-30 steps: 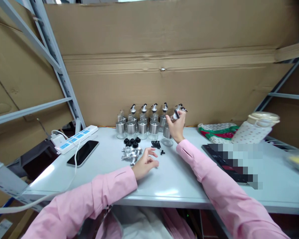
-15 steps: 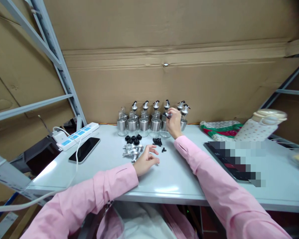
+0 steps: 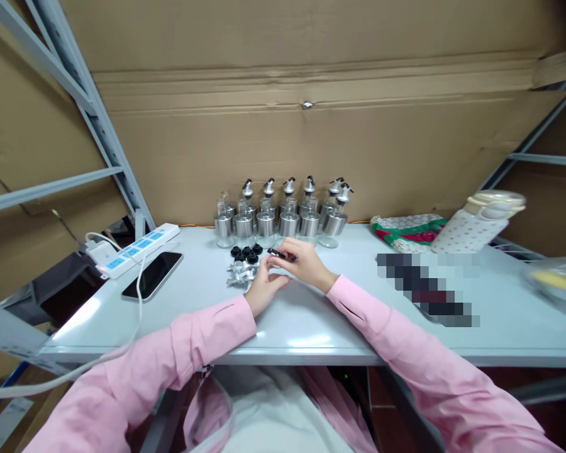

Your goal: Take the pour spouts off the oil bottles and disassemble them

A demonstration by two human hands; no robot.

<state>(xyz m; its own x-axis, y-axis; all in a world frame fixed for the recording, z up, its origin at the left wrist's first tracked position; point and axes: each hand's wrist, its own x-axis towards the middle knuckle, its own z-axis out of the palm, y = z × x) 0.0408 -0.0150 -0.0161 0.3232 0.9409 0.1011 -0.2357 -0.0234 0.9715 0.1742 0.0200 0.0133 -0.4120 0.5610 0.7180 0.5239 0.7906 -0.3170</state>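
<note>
Both of my hands meet over the middle of the table, around a small pourer spout [image 3: 277, 253] with a black flap. My right hand [image 3: 307, 264] grips it from the right with pinched fingers. My left hand [image 3: 263, 288] is closed on its lower left side; the part under the fingers is hidden. Just left of my left hand lies a heap of silver spout pieces [image 3: 238, 275]. Behind them sit several black stoppers [image 3: 246, 253]. A back row of glass bottles with steel sleeves [image 3: 289, 224] stands upright, several topped with silver pourers [image 3: 310, 184].
On the left are a smartphone [image 3: 153, 275] and a white power strip [image 3: 139, 250], with a white cable [image 3: 140, 308] across the table edge. To the right stand a dotted cup [image 3: 471, 223], a patterned cloth [image 3: 405, 233] and a blurred-out flat object [image 3: 427, 296]. Cardboard [image 3: 264, 145] closes off the back.
My right hand has come down and left from the bottles with the pourer spout. My left hand, open before, has moved slightly left and up and closed on it. The view has shifted slightly.
</note>
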